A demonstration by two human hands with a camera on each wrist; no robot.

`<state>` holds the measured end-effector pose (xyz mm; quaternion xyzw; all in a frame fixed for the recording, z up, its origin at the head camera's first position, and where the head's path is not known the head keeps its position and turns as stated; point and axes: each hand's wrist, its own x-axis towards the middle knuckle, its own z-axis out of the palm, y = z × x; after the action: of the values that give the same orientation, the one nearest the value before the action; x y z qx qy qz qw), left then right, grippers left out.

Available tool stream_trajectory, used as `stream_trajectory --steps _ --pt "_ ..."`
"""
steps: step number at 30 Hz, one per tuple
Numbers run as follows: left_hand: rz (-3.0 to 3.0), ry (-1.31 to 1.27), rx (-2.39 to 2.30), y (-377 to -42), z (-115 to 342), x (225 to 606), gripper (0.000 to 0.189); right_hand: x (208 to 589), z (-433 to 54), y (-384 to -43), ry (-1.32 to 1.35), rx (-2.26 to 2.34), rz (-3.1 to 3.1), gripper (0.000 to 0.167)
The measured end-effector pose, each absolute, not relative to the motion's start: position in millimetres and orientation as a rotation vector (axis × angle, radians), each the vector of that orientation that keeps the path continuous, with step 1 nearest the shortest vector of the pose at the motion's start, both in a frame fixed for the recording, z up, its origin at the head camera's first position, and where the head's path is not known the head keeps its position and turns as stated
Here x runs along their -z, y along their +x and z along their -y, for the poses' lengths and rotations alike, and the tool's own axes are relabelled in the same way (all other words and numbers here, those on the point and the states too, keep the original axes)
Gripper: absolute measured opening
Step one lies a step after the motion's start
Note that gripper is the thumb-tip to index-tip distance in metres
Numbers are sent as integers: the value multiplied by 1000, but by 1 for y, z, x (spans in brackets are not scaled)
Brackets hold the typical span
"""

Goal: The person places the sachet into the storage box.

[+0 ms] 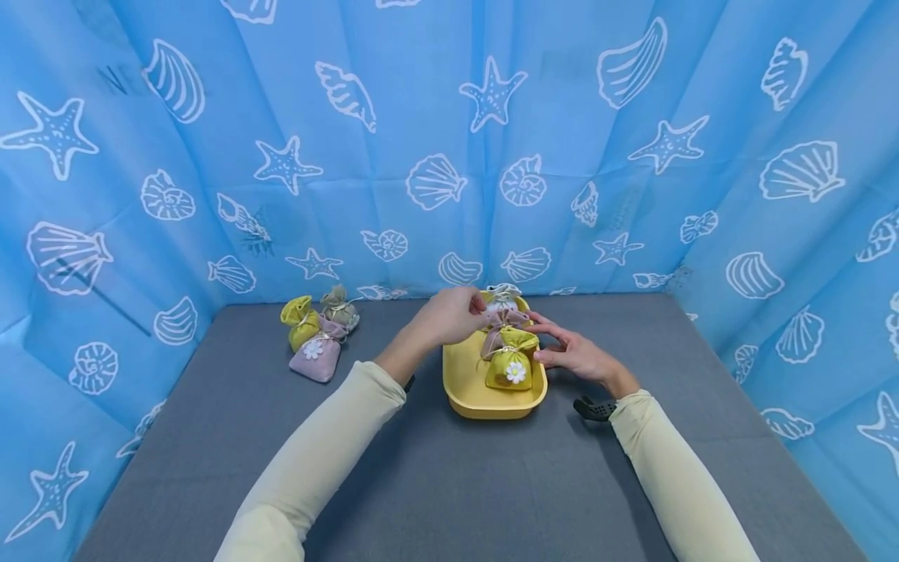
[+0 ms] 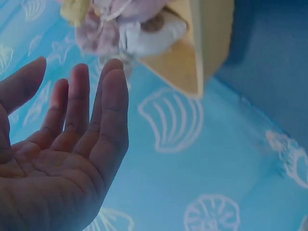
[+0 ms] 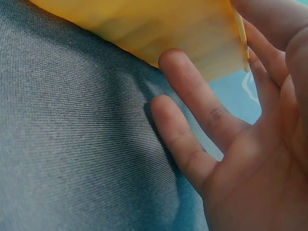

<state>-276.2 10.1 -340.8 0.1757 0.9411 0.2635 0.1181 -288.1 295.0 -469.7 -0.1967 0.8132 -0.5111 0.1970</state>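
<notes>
Three small drawstring pouches stand in a row along the right side of a yellow tray [image 1: 462, 386]. Nearest is a yellow-green pouch [image 1: 500, 375] with a white flower, behind it a mauve pouch [image 1: 495, 340], and at the back a white pouch [image 1: 502, 300]. My left hand [image 1: 453, 315] hovers over the tray's left rim beside the mauve and white pouches, fingers extended and palm bare in the left wrist view. At the tray's right rim is my right hand [image 1: 581, 356], fingers spread, its thumb close to the yellow-green pouch. The right wrist view shows its fingers [image 3: 192, 86] beside the tray's outer wall.
Further left on the grey tabletop [image 1: 421, 484] sits another group: a yellow-green pouch [image 1: 300, 331], a lilac pouch [image 1: 316, 362] with a white flower, and a grey-green pouch [image 1: 344, 314]. A blue curtain [image 1: 435, 101] with white shells and starfish encloses the back and sides.
</notes>
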Motion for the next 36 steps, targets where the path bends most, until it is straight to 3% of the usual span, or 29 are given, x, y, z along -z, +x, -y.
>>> stream_trajectory --steps 8,22,36 --pt "-2900 448 -831 -270 27 335 19 467 -296 -287 -535 1456 -2254 56" --pt "-3178 366 -1121 -272 94 356 18 469 -295 -287 -535 1458 -2272 55" --pt "-3328 -51 -1187 -278 183 368 28 472 -295 -290 -546 1468 -2257 55"
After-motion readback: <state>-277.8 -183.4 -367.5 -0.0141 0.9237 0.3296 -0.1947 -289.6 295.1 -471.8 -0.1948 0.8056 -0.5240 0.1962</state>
